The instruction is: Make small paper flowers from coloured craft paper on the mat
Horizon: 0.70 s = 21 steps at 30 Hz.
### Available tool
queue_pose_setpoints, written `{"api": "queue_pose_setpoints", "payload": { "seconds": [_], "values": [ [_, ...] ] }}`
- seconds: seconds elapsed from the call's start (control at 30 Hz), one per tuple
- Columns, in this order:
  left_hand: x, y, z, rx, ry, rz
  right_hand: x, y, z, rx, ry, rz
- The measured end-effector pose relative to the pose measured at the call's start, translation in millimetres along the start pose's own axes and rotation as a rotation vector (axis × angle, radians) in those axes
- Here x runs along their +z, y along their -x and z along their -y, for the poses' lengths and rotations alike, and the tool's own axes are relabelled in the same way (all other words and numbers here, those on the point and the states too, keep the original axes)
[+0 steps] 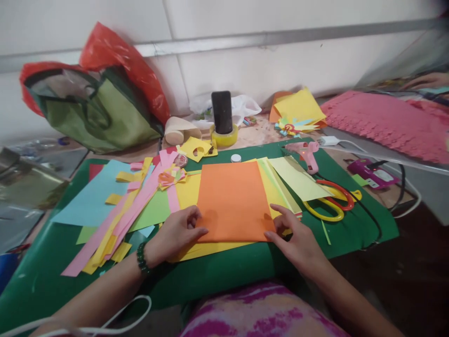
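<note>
A sheet of orange paper lies in front of me on top of yellow paper. My left hand is at its lower left edge, thumb on top and the other fingers curled in at the side. At the lower right corner, my right hand has its thumb on the sheet; its index finger reaches along the edge, and the other fingers are partly hidden. Left of the sheet lie pink and yellow paper strips and a small paper flower. Pale yellow sheets fan out to the right.
Scissors with red and yellow handles and a pink glue gun lie right on the green mat. A phone stands against yellow tape. A green bag is back left; another person's hand shows far right.
</note>
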<state>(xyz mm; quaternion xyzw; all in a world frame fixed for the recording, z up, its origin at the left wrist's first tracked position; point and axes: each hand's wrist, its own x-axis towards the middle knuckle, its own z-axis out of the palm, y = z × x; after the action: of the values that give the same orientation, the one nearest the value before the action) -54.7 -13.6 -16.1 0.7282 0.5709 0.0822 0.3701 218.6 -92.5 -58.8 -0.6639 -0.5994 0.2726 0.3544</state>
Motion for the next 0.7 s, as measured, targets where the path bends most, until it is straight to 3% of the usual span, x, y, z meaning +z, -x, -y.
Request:
{"api": "queue_pose_setpoints", "payload": {
  "seconds": [0.13, 0.7],
  "values": [
    [1.5, 2.7, 4.0, -0.008, 0.086, 0.015, 0.8, 3.3, -3.1, 0.016, -0.011, -0.037],
    [4.1, 9.2, 1.3, -0.061, -0.022, -0.013, -1.3, 3.4, -5.5, -0.012, 0.062, -0.004]
  ]
}}
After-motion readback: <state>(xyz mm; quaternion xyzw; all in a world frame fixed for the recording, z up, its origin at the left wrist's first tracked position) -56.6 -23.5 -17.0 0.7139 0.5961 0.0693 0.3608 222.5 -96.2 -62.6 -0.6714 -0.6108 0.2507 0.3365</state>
